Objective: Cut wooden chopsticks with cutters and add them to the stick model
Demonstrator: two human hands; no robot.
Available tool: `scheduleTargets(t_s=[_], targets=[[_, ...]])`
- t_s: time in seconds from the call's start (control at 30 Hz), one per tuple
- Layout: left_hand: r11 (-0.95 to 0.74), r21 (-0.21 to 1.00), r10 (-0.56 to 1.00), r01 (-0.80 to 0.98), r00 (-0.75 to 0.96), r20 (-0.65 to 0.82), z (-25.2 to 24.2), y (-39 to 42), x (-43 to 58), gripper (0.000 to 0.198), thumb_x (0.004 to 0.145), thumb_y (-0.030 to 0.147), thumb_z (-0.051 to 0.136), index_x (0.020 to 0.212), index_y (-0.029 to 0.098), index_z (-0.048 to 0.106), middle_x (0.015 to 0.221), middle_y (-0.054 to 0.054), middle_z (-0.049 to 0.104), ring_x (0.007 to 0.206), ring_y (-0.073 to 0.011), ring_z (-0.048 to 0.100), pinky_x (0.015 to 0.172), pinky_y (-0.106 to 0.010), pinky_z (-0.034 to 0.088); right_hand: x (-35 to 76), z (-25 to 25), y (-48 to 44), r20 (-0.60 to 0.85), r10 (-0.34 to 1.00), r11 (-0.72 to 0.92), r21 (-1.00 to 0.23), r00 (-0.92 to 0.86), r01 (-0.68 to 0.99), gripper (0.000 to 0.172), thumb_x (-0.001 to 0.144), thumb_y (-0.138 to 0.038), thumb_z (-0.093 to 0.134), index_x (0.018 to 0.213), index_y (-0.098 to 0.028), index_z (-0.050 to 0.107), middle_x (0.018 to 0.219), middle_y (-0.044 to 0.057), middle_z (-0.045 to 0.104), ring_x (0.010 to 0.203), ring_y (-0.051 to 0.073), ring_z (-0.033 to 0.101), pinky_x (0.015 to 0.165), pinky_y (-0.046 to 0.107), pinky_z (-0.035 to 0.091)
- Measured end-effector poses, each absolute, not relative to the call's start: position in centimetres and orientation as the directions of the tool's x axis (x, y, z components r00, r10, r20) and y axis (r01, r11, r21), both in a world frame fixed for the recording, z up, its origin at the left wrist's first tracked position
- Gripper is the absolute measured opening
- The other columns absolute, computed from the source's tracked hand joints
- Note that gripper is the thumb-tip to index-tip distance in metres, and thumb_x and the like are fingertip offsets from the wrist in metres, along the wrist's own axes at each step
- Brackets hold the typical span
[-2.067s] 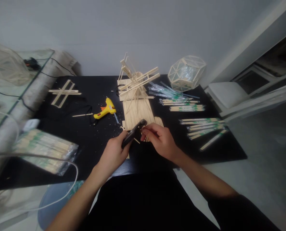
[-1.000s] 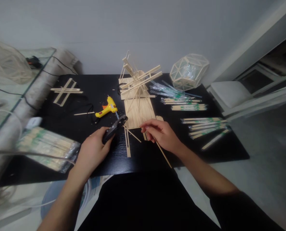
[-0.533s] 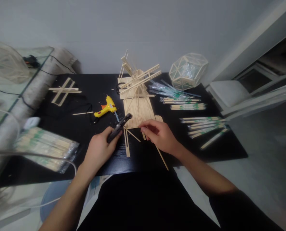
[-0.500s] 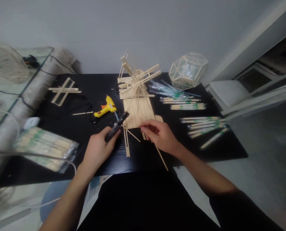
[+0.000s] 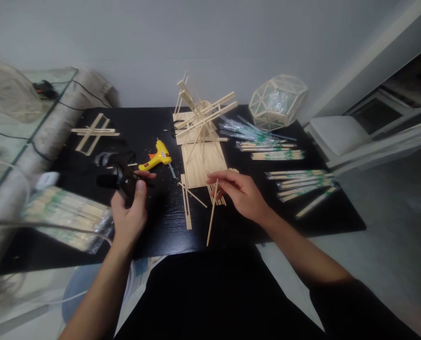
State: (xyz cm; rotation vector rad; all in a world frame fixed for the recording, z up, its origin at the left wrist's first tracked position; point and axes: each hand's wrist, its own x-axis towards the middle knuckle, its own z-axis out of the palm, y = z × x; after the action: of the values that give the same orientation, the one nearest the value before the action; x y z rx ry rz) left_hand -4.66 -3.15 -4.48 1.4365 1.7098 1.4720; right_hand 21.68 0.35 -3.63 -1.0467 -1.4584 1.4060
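In my left hand (image 5: 129, 215), at the left of the table's middle, is a black hand tool (image 5: 115, 178); it is blurred and I cannot make out its exact kind. My right hand (image 5: 245, 194) pinches a thin wooden stick (image 5: 211, 224) near its upper end, and the stick slants down toward the front edge. Just beyond that hand lies a flat panel of sticks laid side by side (image 5: 203, 163). Behind the panel stands a windmill-like stick model (image 5: 205, 115). Several loose sticks (image 5: 186, 203) lie between my hands.
A yellow glue gun (image 5: 157, 157) rests left of the panel. Wrapped stick packs lie on the right (image 5: 298, 182) and a larger one on the left (image 5: 68, 217). A crossed stick frame (image 5: 95, 133) is at back left, a many-sided lattice ball (image 5: 279, 101) at back right.
My left hand has moved left with the black tool, away from the panel. The wooden stick in my right hand has swung so its lower end points further left.
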Motion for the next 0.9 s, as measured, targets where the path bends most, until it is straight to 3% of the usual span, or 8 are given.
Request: scheduleTargets(t_s=[0.23,0.37,0.5,0.7,0.9], targets=[[-0.162,0.9,0.854,0.404,-0.4,0.334,-3.9,-3.5,-4.6,0.034,0.099,0.048,0.056,0.113,0.021,0.069,0.108,-0.006,0.073,0.11,-0.0228,0.068,0.11,-0.039,0.049,21.5,-4.6,0.6,0.05,0.953,0.065,-0.997,-0.3,0.039,0.024,0.084,-0.027,0.078,0.107,-0.02,0.078,0.096,0.005,0.079,0.087,0.019,0.075,0.082,0.035,0.061],[-0.103,0.933,0.88,0.344,-0.406,0.247,-4.4,-3.7,-4.9,0.029,0.093,0.048,0.066,0.098,0.019,0.07,0.083,-0.001,0.066,0.081,-0.0166,0.066,0.088,-0.031,0.056,21.2,-4.2,0.5,0.079,0.935,0.162,-0.962,-0.344,0.218,0.017,0.094,-0.035,0.072,0.097,-0.021,0.081,0.078,0.002,0.075,0.065,0.014,0.065,0.065,0.031,0.052],[-0.057,0.948,0.914,0.314,-0.366,0.177,-4.8,-3.9,-4.7,0.031,0.091,0.049,0.069,0.091,0.018,0.07,0.071,0.001,0.061,0.065,-0.0127,0.058,0.068,-0.026,0.051,20.6,-3.4,0.8,0.138,0.896,0.322,-0.857,-0.422,0.403,0.022,0.093,-0.034,0.074,0.077,-0.02,0.079,0.081,0.003,0.07,0.072,0.014,0.062,0.069,0.03,0.046],[-0.051,0.963,0.922,0.264,-0.359,0.148,-4.8,-3.7,-4.3,0.028,0.088,0.046,0.073,0.09,0.018,0.072,0.066,0.002,0.058,0.059,-0.0111,0.053,0.058,-0.025,0.045,18.6,-3.7,2.1,-0.042,0.877,0.257,-0.801,-0.479,0.541,0.009,0.087,-0.02,0.08,0.08,-0.018,0.075,0.074,0.002,0.072,0.068,0.014,0.062,0.067,0.029,0.044],[-0.01,0.963,0.927,0.269,-0.359,0.11,-5.0,-3.9,-4.5,0.031,0.087,0.048,0.074,0.092,0.017,0.072,0.068,0.002,0.059,0.059,-0.0115,0.052,0.058,-0.026,0.043,16.6,-4.2,2.5,-0.151,0.857,0.308,-0.616,-0.492,0.725,0.016,0.088,-0.016,0.078,0.074,-0.014,0.072,0.071,0.008,0.069,0.065,0.017,0.061,0.062,0.032,0.039]])
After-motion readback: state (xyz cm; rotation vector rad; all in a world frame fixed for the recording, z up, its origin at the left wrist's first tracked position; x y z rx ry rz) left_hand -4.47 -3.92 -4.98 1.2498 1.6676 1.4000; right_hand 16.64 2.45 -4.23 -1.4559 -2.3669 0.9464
